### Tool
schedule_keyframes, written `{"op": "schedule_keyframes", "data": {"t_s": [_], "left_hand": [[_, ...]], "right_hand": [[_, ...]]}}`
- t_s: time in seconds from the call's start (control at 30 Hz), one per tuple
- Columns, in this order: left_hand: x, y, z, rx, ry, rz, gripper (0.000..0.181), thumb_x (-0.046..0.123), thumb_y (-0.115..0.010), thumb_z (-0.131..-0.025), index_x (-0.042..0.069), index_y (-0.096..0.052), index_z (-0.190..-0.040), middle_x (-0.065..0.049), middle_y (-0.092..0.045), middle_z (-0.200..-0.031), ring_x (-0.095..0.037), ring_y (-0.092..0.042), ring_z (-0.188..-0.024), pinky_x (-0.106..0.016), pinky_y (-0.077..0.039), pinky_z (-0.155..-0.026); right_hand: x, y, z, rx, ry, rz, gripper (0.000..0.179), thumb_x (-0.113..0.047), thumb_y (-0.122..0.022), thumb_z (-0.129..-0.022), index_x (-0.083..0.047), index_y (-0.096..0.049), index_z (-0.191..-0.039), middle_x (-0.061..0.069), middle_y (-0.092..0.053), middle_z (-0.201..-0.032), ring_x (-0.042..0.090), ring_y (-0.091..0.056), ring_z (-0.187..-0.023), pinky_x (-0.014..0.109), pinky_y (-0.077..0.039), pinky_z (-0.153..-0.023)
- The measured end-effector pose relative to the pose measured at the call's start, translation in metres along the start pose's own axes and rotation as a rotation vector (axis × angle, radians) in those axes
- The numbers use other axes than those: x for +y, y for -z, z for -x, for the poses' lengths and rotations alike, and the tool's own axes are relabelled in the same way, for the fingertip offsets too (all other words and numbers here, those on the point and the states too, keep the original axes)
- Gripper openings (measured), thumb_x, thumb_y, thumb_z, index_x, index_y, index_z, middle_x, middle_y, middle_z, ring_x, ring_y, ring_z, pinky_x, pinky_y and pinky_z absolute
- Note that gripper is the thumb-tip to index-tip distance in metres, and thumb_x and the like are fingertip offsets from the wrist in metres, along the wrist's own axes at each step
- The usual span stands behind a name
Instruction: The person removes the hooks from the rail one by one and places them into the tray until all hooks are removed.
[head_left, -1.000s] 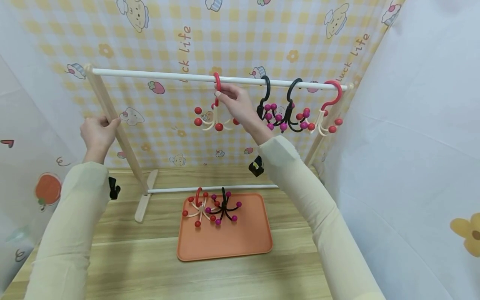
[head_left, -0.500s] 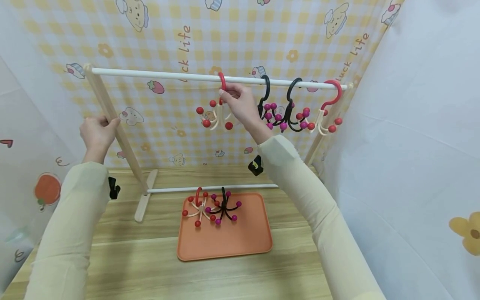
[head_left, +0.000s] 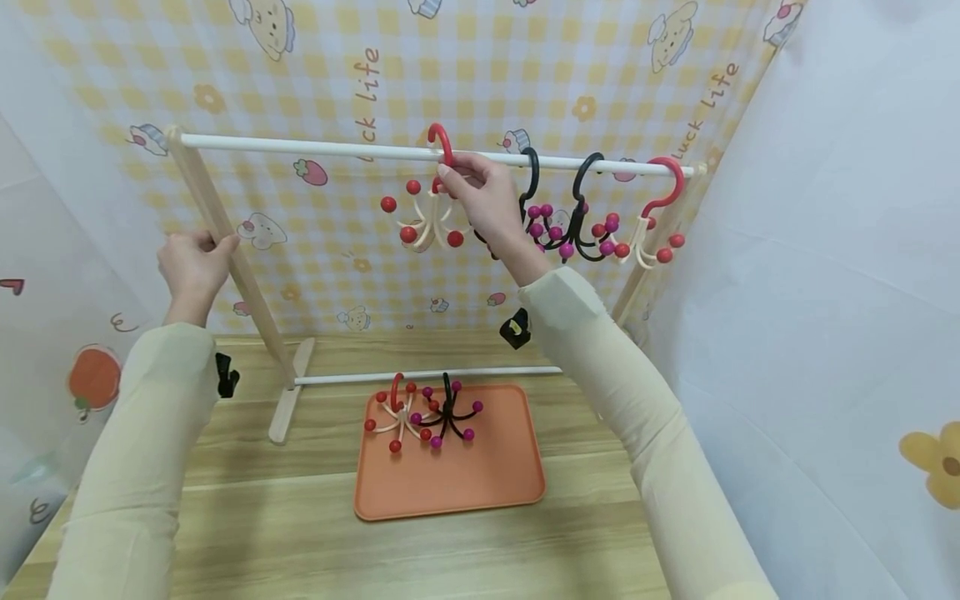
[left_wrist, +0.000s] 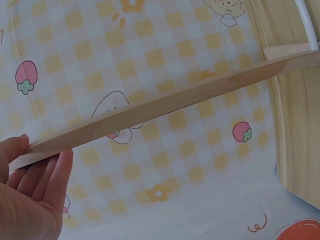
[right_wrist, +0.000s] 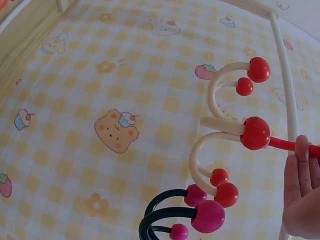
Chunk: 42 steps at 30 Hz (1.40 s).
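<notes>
Working over a light wood tabletop, all positions relative to the white top rail. Behind the rail: yellow-and-white gingham cloth with printed cupcakes, strawberries and flowers; tabletop's far edge meets it below the rail. Past the rail's right end, white side cloth; past its left end, a pale printed cloth.

Orange tray sits below the rail's middle, nearer the camera, wood showing on its left, right and front. In it, toward the rail: a cream hanger with red balls and a black one with magenta balls, arms overlapping.

Right hand pinches the red hook of a cream spider-arm hanger, around mid-rail, body below rail level. Hook's bend shows above the rail; can't tell from this angle whether it touches.

Left hand grasps the left wooden post, below the rail's left end.

Edges: long white run from the rail's left end to the held hook. Right of it on the rail: two black hangers, the first just beside the right hand, then a red-hooked cream hanger near the right end. Held hanger's balls sit near the black one's magenta balls in the right wrist view.
</notes>
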<state>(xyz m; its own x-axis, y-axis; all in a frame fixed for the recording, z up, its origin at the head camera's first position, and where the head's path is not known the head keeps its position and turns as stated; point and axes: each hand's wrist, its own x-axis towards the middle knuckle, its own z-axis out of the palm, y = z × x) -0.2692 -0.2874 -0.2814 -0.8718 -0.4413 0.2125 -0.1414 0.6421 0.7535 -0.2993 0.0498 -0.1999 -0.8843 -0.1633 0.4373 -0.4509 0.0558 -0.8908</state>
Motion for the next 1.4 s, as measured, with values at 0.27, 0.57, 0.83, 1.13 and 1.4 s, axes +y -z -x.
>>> {"op": "schedule_keyframes", "data": {"t_s": [0.27, 0.57, 0.83, 1.13, 1.4], "left_hand": [[0.001, 0.002, 0.0, -0.013, 0.025, 0.008, 0.051, 0.038, -0.044, -0.089, -0.005, -0.055, -0.114, -0.02, -0.053, -0.112, -0.033, -0.042, -0.11, -0.04, -0.033, -0.09], [0.001, 0.002, -0.001, -0.013, 0.025, 0.033, 0.051, 0.037, -0.046, -0.089, -0.006, -0.054, -0.114, -0.019, -0.052, -0.112, -0.032, -0.034, -0.118, -0.04, -0.023, -0.098], [0.0, 0.0, -0.002, -0.014, 0.03, 0.031, 0.052, 0.038, -0.045, -0.088, -0.006, -0.054, -0.115, -0.02, -0.053, -0.114, -0.032, -0.03, -0.119, -0.041, -0.02, -0.098], [-0.003, -0.001, -0.003, 0.01, -0.014, -0.003, 0.05, 0.036, -0.045, -0.089, -0.009, -0.057, -0.109, -0.018, -0.057, -0.107, -0.033, -0.031, -0.119, -0.042, -0.019, -0.097], [-0.003, -0.001, -0.004, 0.011, -0.012, -0.004, 0.051, 0.037, -0.045, -0.089, -0.008, -0.057, -0.11, -0.018, -0.058, -0.107, -0.033, -0.032, -0.119, -0.042, -0.02, -0.097]], "right_hand": [[0.0, 0.0, 0.013, -0.058, 0.045, -0.11, 0.023, -0.005, -0.058, -0.085, 0.007, -0.058, -0.105, 0.018, -0.062, -0.092, 0.025, -0.059, -0.08, 0.028, -0.046, -0.077], [0.019, 0.006, 0.039, -0.12, -0.004, -0.086, 0.024, -0.009, -0.059, -0.085, 0.005, -0.059, -0.104, 0.013, -0.064, -0.09, 0.025, -0.06, -0.08, 0.027, -0.044, -0.08], [0.041, 0.018, 0.063, -0.175, -0.077, -0.013, 0.026, -0.014, -0.059, -0.085, 0.002, -0.059, -0.106, 0.01, -0.064, -0.091, 0.022, -0.06, -0.084, 0.026, -0.043, -0.075], [0.072, 0.029, 0.088, -0.207, -0.08, 0.037, 0.024, -0.014, -0.059, -0.086, 0.003, -0.061, -0.102, 0.013, -0.065, -0.089, 0.026, -0.06, -0.082, 0.028, -0.042, -0.064], [0.095, 0.04, 0.105, -0.204, -0.14, 0.05, 0.025, -0.017, -0.058, -0.087, 0.002, -0.062, -0.101, 0.012, -0.065, -0.088, 0.028, -0.06, -0.083, 0.025, -0.04, -0.056]]}}
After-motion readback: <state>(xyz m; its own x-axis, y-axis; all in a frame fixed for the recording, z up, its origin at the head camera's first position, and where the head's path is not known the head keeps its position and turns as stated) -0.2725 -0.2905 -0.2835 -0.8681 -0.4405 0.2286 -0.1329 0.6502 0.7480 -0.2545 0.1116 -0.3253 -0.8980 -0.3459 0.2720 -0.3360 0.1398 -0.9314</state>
